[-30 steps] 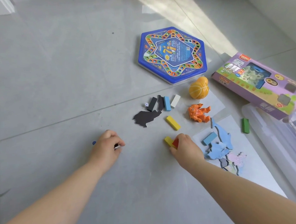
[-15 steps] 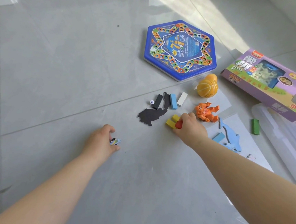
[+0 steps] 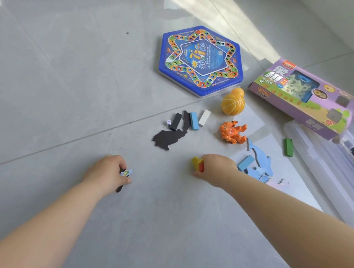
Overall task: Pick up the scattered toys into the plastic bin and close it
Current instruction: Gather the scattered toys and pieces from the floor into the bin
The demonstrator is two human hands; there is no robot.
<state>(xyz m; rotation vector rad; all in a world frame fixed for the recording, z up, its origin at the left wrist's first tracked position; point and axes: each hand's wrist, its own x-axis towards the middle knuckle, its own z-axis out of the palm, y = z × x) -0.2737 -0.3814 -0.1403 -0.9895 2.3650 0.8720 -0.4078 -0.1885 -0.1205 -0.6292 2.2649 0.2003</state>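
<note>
Toys all over the floor, and by my reckoning this clear-up is in its early stretch. The left hand [image 3: 110, 173] has its grip pinched on a small printed piece [image 3: 126, 172]. The right hand [image 3: 215, 168] has its grip curled round a yellow block [image 3: 195, 161] and a red block [image 3: 201, 167], low over the tiles.

The plastic bin [image 3: 327, 166] lies at three o'clock, right on the frame's edge. It is clear-walled, and I cannot tell tub from lid or make out what is inside. A purple box [image 3: 302, 97] rests across its far corner.

Plenty is waiting. At twelve o'clock sits the hexagonal game board [image 3: 200, 60], with the yellow ball toy [image 3: 233, 104] just below it. The orange figure [image 3: 233, 131] is at one o'clock of the right hand. At eleven o'clock of that hand, a black block [image 3: 176, 121], blue block [image 3: 194, 121] and white block [image 3: 204, 117] lie in a row, with a die [image 3: 168, 122] beside them and a dark cutout [image 3: 168, 137] just in front.

The dolphin cutout [image 3: 258, 155] lies at that hand's three o'clock, and a green block [image 3: 288, 147] sits near the bin. Only a handful is gathered; binning and closing both look some way off.
</note>
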